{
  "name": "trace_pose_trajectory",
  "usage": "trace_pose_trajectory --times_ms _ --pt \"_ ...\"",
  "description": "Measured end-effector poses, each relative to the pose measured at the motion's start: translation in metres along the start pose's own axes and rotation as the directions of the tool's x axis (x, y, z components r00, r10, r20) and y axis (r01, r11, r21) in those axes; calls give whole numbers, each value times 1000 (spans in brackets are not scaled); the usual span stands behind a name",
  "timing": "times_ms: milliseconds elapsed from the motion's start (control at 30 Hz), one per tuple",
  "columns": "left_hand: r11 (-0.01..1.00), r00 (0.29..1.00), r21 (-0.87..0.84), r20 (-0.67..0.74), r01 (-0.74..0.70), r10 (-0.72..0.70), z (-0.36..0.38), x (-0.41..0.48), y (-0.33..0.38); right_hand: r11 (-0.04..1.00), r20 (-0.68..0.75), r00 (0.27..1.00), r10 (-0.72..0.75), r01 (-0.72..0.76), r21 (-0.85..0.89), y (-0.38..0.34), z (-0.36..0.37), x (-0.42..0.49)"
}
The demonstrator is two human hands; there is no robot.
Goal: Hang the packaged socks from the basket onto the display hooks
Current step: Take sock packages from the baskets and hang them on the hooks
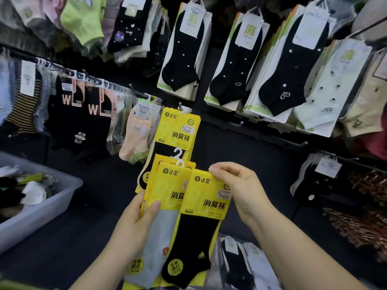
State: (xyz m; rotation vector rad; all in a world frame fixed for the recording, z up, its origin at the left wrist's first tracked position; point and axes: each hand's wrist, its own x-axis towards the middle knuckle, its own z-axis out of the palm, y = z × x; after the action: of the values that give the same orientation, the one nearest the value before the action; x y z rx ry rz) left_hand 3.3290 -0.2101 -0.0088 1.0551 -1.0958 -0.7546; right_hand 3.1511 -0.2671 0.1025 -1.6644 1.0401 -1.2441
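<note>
My left hand (138,218) grips a stack of yellow-carded sock packs (167,191), the front one holding a grey sock, white hangers sticking up at the top. My right hand (236,185) pinches the top right corner of a yellow pack with a black sock (201,222), which overlaps the stack on its right. Just above them several more yellow packs (180,130) hang on a display hook (180,107). The grey plastic basket (41,210) with loose sock packs stands at the left edge.
The dark wall is lined with hooks. Black dotted socks on white cards (234,65) hang upper right, black and striped socks (83,114) on the left rail, a peach pair (138,135) beside the yellow packs. Bare hooks (301,143) jut out right of centre.
</note>
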Motion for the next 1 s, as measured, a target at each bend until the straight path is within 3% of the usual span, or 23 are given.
trace_pose_trajectory --times_ms 167,267,467,600,733,800,867,933,1000 --pt "999 996 0 -81 46 -46 -8 5 -7 993 -256 967 -4 34 110 -12 -22 33" --pt "998 992 15 -110 65 -63 -14 8 -11 994 -393 919 -37 75 82 -27 -34 68" --pt "993 989 -48 -102 107 -111 -17 14 -15 993 -405 907 -117 112 -37 -35 -30 123" --pt "992 989 -48 -83 117 -120 -12 13 -18 996 -425 903 -66 84 24 -22 -30 132" --pt "987 990 -91 -48 131 -136 -4 9 -14 980 -583 793 -177 87 -179 -9 -29 109" --pt "982 989 -122 -32 141 -146 0 7 -12 955 -466 852 -241 121 -272 -1 -16 79" --pt "980 989 -143 -18 140 -144 4 6 -8 936 -145 974 -177 121 -331 6 4 43" --pt "980 993 -160 -8 115 -118 8 4 -5 902 115 993 -36 82 -424 12 23 14" --pt "979 996 -185 -2 89 -90 11 1 -3 884 156 987 -27 96 -457 19 33 1"
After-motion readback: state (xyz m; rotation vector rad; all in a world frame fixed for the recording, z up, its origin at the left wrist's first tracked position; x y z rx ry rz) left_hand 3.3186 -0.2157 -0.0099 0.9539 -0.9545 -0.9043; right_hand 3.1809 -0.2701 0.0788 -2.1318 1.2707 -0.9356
